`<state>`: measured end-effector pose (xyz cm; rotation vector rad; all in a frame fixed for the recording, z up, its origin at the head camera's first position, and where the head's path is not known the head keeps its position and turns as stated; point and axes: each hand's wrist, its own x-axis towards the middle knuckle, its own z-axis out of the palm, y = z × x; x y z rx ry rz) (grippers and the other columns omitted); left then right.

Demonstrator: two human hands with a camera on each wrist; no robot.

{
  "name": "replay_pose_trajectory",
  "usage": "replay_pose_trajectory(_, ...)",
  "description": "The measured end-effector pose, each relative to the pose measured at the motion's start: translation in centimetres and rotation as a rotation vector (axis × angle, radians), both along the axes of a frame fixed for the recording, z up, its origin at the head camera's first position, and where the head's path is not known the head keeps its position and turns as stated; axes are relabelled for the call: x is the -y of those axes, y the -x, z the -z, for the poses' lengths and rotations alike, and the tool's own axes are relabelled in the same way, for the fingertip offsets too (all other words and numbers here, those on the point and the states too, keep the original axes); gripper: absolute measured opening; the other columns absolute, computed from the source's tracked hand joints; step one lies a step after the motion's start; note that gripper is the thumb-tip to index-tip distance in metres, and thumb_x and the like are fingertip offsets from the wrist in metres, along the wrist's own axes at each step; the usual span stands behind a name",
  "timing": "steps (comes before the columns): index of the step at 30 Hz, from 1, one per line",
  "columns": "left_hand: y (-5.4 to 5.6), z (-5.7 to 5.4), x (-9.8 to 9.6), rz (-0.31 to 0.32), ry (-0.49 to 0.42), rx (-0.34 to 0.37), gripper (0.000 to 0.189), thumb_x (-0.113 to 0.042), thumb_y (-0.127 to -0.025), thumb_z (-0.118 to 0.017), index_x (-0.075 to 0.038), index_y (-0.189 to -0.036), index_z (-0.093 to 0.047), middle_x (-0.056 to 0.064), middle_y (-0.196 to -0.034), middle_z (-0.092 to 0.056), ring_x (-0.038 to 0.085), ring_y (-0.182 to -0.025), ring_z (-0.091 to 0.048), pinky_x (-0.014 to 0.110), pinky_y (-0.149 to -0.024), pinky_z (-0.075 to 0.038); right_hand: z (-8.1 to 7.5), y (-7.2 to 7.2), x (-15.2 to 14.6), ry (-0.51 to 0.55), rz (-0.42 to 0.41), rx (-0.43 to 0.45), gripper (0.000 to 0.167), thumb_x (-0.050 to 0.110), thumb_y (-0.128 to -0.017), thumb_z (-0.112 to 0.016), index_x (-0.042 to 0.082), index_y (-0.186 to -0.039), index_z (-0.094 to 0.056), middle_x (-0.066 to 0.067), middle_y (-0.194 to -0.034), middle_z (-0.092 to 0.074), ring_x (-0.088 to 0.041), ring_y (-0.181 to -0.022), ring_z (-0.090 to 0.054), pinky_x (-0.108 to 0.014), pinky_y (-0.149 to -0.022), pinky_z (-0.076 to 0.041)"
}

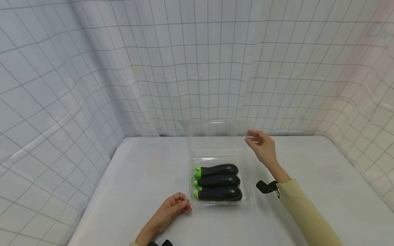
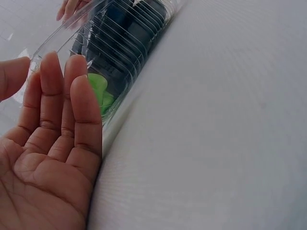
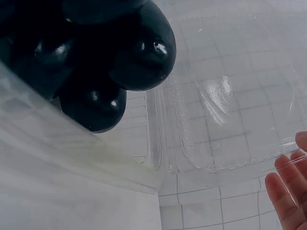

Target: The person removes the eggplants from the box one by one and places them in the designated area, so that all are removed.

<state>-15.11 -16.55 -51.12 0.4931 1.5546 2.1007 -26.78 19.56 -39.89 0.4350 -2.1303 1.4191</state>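
Note:
A clear plastic clamshell box (image 1: 217, 204) lies unfolded on the white table, holding several dark eggplants (image 1: 219, 180) with bright green stems. Their stem ends point left. The box's transparent lid (image 1: 215, 143) stands raised at the far side. My right hand (image 1: 261, 147) pinches the lid's right edge between thumb and fingers; the right wrist view shows that edge passing between the fingertips (image 3: 278, 184) and thumb. At the near left corner of the box, my left hand (image 1: 173, 208) holds the rim, thumb on one side and fingers on the other.
White table covering (image 1: 147, 177) extends on both sides of the box. A white curtain with a dark grid (image 1: 215, 68) hangs behind the table and along both sides. Black wrist straps (image 1: 267, 187) sit at the sleeve ends.

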Motion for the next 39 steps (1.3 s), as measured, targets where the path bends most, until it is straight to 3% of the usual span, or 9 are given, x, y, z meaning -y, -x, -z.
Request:
replay_pose_trajectory(4,0.0,0.1,0.1,-0.006,0.008,0.002,0.009,-0.01,-0.1,-0.048,-0.004,-0.107,-0.051,0.009,-0.101,-0.061,0.016,-0.096,-0.06,0.031,-0.084,-0.048,1.8,1.8,-0.2,-0.014,0.018,0.087,0.032,0.008,-0.085,-0.072,-0.003,-0.114,-0.062,-0.016,-0.11,-0.064,-0.026,-0.091,-0.064,-0.016,-0.074,-0.046)
replay_pose_trajectory(10,0.1,0.2,0.0,-0.024,0.044,0.014,0.01,-0.012,-0.1,-0.048,-0.004,-0.106,-0.051,0.009,-0.1,-0.06,0.017,-0.095,-0.061,0.033,-0.084,-0.048,3.3,2.4,-0.3,-0.102,0.039,0.247,0.036,0.009,-0.086,-0.071,-0.001,-0.118,-0.059,-0.016,-0.107,-0.065,-0.029,-0.091,-0.064,-0.023,-0.069,-0.049)
replay_pose_trajectory(15,0.1,0.2,0.0,-0.026,0.037,0.003,0.01,-0.012,-0.1,-0.048,-0.004,-0.105,-0.052,0.008,-0.099,-0.061,0.018,-0.094,-0.061,0.032,-0.083,-0.049,3.8,2.7,-0.5,-0.098,-0.037,0.381,0.039,0.005,-0.086,-0.069,-0.005,-0.121,-0.054,-0.023,-0.108,-0.062,-0.032,-0.089,-0.065,-0.032,-0.067,-0.053)
replay_pose_trajectory(21,0.1,0.2,-0.2,-0.025,0.026,0.002,0.009,-0.011,-0.1,-0.048,-0.004,-0.104,-0.052,0.008,-0.098,-0.061,0.017,-0.093,-0.061,0.032,-0.082,-0.049,4.2,3.2,-0.8,-0.039,-0.112,0.525,0.04,0.003,-0.089,-0.064,-0.009,-0.124,-0.049,-0.027,-0.105,-0.061,-0.025,-0.075,-0.068,-0.034,-0.067,-0.054)
replay_pose_trajectory(31,0.1,0.3,-0.1,-0.036,0.038,0.018,0.009,-0.013,-0.101,-0.048,-0.005,-0.103,-0.053,0.009,-0.098,-0.061,0.017,-0.094,-0.061,0.032,-0.083,-0.049,4.3,3.1,-1.0,-0.036,-0.161,0.628,0.039,0.009,-0.09,-0.062,-0.017,-0.116,-0.048,-0.024,-0.094,-0.064,-0.018,-0.068,-0.067,-0.03,-0.064,-0.054)
replay_pose_trajectory(39,0.2,0.2,0.1,-0.034,0.03,0.015,0.01,-0.012,-0.101,-0.048,-0.004,-0.103,-0.053,0.009,-0.098,-0.061,0.017,-0.093,-0.061,0.032,-0.082,-0.049,4.7,3.5,-0.8,-0.066,-0.145,0.733,0.035,0.01,-0.094,-0.058,-0.014,-0.118,-0.05,-0.029,-0.106,-0.061,-0.022,-0.077,-0.067,-0.032,-0.07,-0.053)
